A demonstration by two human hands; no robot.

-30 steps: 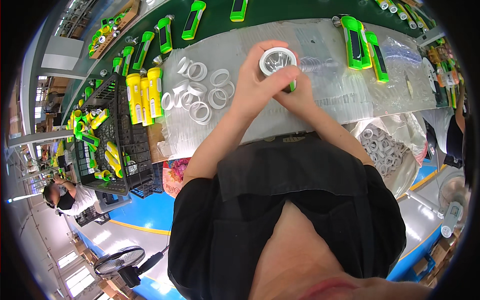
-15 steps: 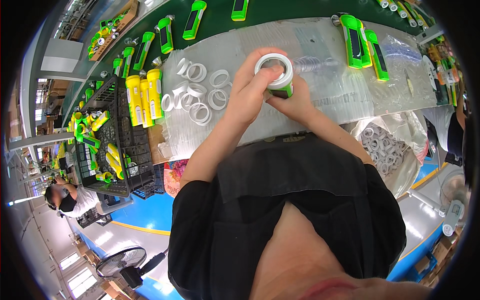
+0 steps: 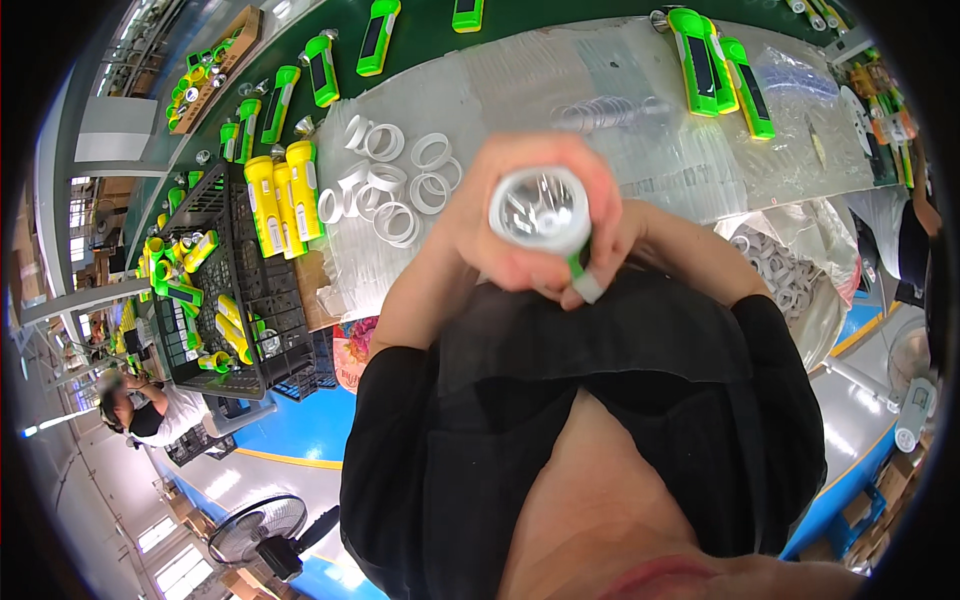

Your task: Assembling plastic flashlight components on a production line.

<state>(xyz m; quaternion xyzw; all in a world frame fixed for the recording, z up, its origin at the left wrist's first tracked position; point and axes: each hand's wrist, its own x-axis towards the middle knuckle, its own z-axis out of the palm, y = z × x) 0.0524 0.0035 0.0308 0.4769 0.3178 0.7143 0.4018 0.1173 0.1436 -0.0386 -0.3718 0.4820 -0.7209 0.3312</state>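
A flashlight [image 3: 541,212] with a white ring around its shiny reflector is held close in front of my chest, its lens end facing up. My left hand [image 3: 478,215] wraps around the head, fingers over the far side and thumb on the near side. Below it, my right hand [image 3: 618,240] grips the green body, which is mostly hidden by the fingers. Both hands are slightly smeared by motion. On the plastic-covered bench [image 3: 500,105] to the left lie several loose white rings [image 3: 431,192].
Yellow flashlights [image 3: 283,205] stand beside a black crate [image 3: 235,290] at left. Green flashlights [image 3: 703,65] lie at the right; others [image 3: 378,38] line the green belt [image 3: 425,50]. A sack of rings [image 3: 775,265] hangs near my right elbow. People sit at both sides; a fan [image 3: 260,530] stands behind.
The flashlight has come down and nearer to my chest. My left thumb has left the ring's opening, and the left hand now wraps around the head, where a shiny reflector shows.
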